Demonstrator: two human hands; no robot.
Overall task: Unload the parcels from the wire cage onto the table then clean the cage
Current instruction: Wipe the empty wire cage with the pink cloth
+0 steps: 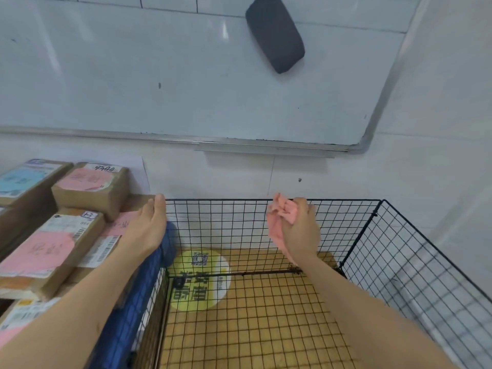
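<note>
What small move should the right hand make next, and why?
Probably slide the cloth sideways along the back top wire of the cage, to wipe it. Nothing lies inside the cage; the parcels are stacked at its left. The right hand grips the cloth right at that wire, and the left hand rests at the cage's left corner, apparently steadying it.

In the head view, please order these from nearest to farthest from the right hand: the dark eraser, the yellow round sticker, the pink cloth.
1. pink cloth, gripped in the right hand itself.
2. yellow round sticker, lower left, down at floor level.
3. dark eraser, high above on the whiteboard.
</note>
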